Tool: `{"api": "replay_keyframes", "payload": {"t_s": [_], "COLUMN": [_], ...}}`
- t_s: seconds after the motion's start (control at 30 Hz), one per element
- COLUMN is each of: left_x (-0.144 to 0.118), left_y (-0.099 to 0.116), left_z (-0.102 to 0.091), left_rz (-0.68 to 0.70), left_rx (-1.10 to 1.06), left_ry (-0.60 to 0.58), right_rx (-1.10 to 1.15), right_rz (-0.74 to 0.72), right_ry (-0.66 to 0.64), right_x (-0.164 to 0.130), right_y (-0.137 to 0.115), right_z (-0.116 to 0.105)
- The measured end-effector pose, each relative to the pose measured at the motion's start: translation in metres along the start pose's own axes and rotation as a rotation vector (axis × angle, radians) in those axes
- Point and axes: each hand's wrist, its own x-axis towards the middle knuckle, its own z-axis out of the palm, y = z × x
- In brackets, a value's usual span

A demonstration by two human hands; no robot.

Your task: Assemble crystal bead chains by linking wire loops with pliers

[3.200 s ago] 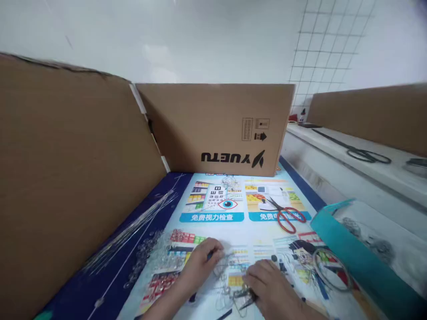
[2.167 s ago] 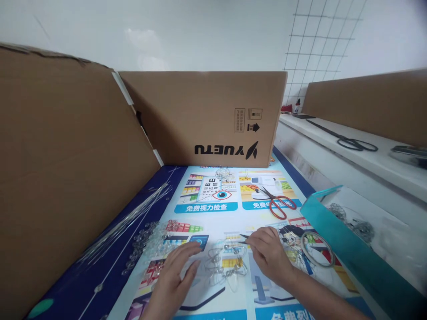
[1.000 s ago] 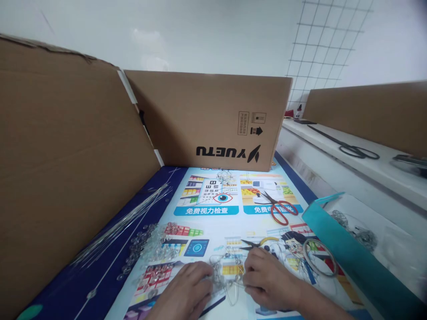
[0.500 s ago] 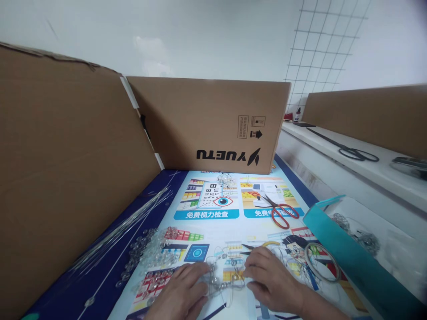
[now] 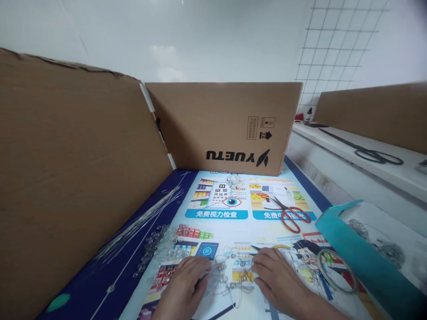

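A loose ring of thin wire strung with clear beads (image 5: 232, 284) lies on the printed sheet between my two hands. At its left edge is my left hand (image 5: 185, 284), palm down, thumb and fingers apart, fingertips close to the wire. On the opposite side my right hand (image 5: 278, 278) has its fingers bent and spread near the ring's right edge; whether they touch the wire I cannot tell. Pliers with yellow handles (image 5: 282, 246) lie partly hidden behind my right fingers. Loose clear beads (image 5: 167, 246) are heaped beyond my left hand.
Red-handled scissors (image 5: 294, 219) lie farther back. On the right are a wire coil (image 5: 336, 271) and a teal box (image 5: 360, 253) holding wire pieces. Straight wires (image 5: 143, 222) run along the left. Another wire piece (image 5: 234, 180) sits near the cardboard wall (image 5: 187, 124).
The whole view has shifted, so the scene sits farther right. My hands have drawn slightly back from the beaded wire ring, and the left thumb and fingers look more separated.
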Motion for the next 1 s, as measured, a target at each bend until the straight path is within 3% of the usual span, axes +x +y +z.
{"api": "replay_keyframes", "payload": {"t_s": [0.33, 0.67, 0.83, 1.0], "left_x": [0.003, 0.007, 0.006, 0.003], "left_y": [0.009, 0.017, 0.02, 0.014], "left_z": [-0.002, -0.01, -0.01, -0.006], "left_rz": [-0.027, -0.044, -0.091, -0.063], "left_rx": [-0.081, -0.057, -0.045, -0.072], "left_ry": [-0.08, -0.134, -0.138, -0.083], "right_rx": [0.0, 0.003, -0.016, -0.003], "right_rz": [-0.078, -0.032, -0.09, -0.192], "right_ry": [-0.001, -0.06, 0.007, 0.182], "right_x": [-0.002, -0.001, -0.002, -0.003], "right_y": [-0.002, -0.005, -0.003, -0.005], "right_z": [0.008, 0.008, 0.01, 0.011]}}
